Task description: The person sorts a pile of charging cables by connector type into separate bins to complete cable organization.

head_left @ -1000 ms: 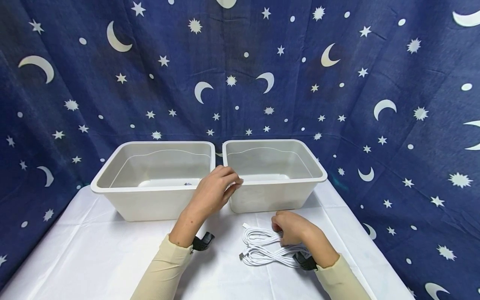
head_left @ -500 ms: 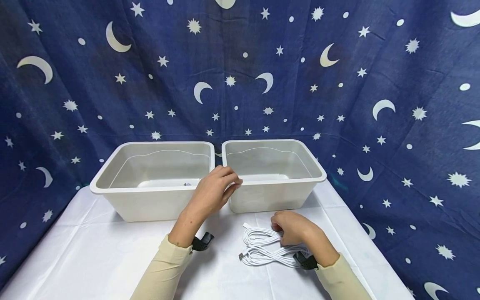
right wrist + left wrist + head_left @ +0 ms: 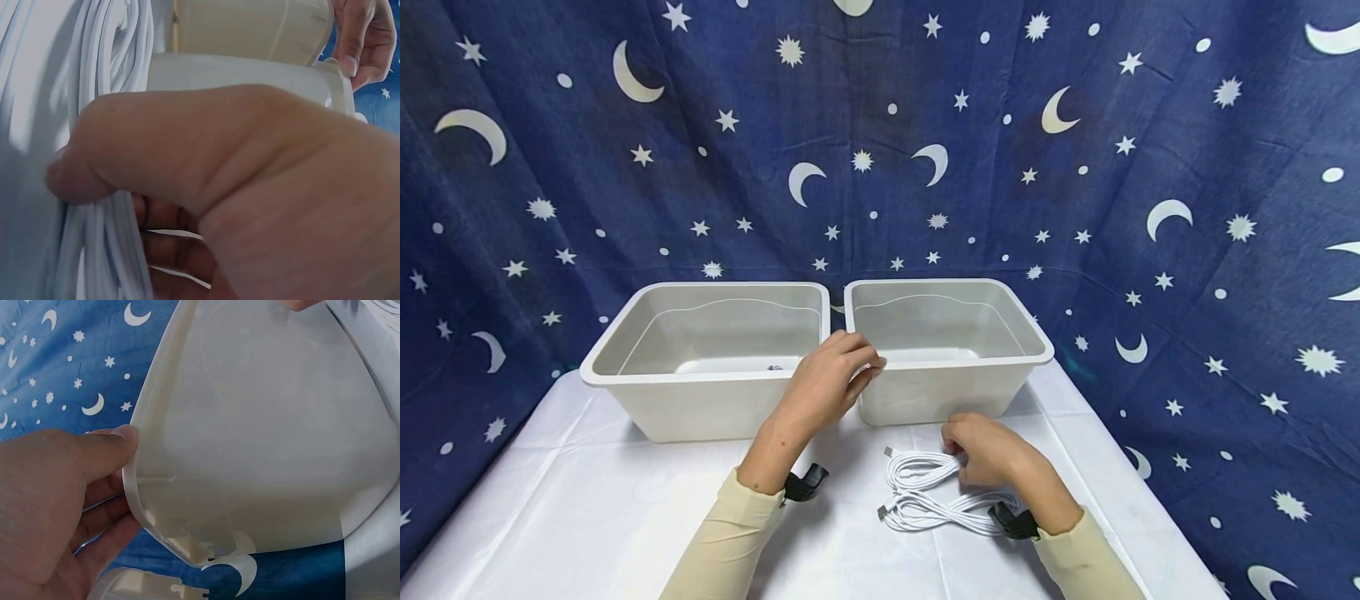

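Observation:
My left hand (image 3: 829, 382) grips the rim of the right-hand bin (image 3: 940, 392) at its front left corner; in the left wrist view the thumb (image 3: 115, 450) lies along that rim. On the white cloth, two coiled white USB cables lie one behind the other. My right hand (image 3: 988, 450) is at the right end of the far cable (image 3: 917, 468), its thumb (image 3: 81, 178) across the strands (image 3: 100, 250) and the other fingers curled behind them. The near cable (image 3: 925, 510) lies closer, partly under the right wrist. Each cable shows a metal plug at its left.
A second pale bin (image 3: 700, 408) stands left of the first, with a small dark item (image 3: 775, 367) on its floor. The white tablecloth (image 3: 587, 517) runs under everything. A blue curtain (image 3: 880, 125) with moons and stars hangs behind and at the sides.
My right hand has moved slightly away from me, and the far cable's plug has turned a little. The left hand has kept its place on the bin rim.

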`<state>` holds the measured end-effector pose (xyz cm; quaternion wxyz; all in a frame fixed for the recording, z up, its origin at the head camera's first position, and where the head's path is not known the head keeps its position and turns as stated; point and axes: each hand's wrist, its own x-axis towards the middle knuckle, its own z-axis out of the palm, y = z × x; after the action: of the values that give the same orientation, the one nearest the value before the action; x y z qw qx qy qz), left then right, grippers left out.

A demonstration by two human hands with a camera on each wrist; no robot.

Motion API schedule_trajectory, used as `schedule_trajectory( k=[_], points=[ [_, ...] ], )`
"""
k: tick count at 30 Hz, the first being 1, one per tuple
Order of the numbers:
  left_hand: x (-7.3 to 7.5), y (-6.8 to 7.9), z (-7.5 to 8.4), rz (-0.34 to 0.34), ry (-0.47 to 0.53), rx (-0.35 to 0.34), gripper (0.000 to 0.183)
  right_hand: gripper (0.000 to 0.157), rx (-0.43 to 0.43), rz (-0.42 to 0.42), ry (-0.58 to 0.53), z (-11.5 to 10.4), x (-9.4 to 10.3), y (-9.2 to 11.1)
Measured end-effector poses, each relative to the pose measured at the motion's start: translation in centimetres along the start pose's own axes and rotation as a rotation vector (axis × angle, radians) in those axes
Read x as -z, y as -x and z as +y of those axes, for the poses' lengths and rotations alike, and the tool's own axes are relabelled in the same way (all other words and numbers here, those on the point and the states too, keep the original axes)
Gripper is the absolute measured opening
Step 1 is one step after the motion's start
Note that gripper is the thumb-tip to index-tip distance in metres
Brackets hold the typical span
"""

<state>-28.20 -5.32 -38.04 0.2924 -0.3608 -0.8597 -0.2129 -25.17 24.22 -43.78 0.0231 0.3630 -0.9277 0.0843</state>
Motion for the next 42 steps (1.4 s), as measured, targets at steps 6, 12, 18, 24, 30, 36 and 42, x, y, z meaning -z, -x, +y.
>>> schedule_trajectory(
  k=[6,12,18,24,30,36,42],
  points=[
    [-0.1,0.1,-0.1,0.025,-0.002,-0.018,0.006,0.036,0.008,0.042,0.030,-0.2,0.4,0.1],
    [-0.1,0.0,0.0,0.011,0.004,-0.009,0.006,0.036,0.037,0.079,0.048,-0.1,0.8,0.2],
    [-0.1,0.0,-0.1,-0.002,0.000,-0.002,0.006,0.034,0.063,0.114,0.054,-0.1,1.4,0.4],
    [-0.1,0.0,0.0,0.002,0.000,-0.007,0.007,0.034,0.065,0.146,0.039,-0.2,2.1,0.7],
    [-0.1,0.0,0.0,0.012,-0.005,-0.009,0.007,0.036,0.068,0.184,0.043,-0.4,2.8,0.9],
    [-0.1,0.0,-0.1,0.004,-0.007,-0.008,0.006,0.034,0.066,0.210,0.044,-0.8,3.6,1.2],
    [-0.1,-0.1,-0.1,0.006,-0.004,-0.011,0.006,0.034,0.071,0.256,0.068,-1.4,4.6,1.5]
  ],
)
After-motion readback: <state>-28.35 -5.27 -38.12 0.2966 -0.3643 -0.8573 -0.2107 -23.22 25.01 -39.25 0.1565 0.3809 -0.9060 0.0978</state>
